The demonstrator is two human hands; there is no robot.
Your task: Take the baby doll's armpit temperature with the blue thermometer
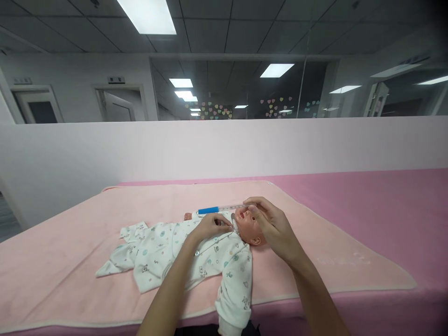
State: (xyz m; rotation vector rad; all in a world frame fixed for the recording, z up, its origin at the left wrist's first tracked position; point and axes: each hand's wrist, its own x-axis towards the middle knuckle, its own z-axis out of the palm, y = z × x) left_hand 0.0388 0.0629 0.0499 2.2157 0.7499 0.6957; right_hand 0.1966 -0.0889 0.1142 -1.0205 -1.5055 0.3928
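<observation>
A baby doll (250, 228) lies on its back, head to the right, dressed in a white printed romper (159, 240). My left hand (212, 226) rests on the chest near the neck, its fingers closed at the romper's collar edge. Above the doll's face, my right hand (271, 224) pinches the clear end of a glass thermometer (229, 207) between thumb and fingers. The thermometer lies nearly level, and its blue end (208, 210) points left over the doll's far shoulder. One of the doll's sleeves (236, 289) extends toward me over the near edge.
Under the doll spreads a peach blanket (66, 242) with a pale border, on a pink-covered surface (378, 219). Behind it stands a white low wall (217, 147) topped by a glass window (245, 88). Dark fabric shows below the near edge.
</observation>
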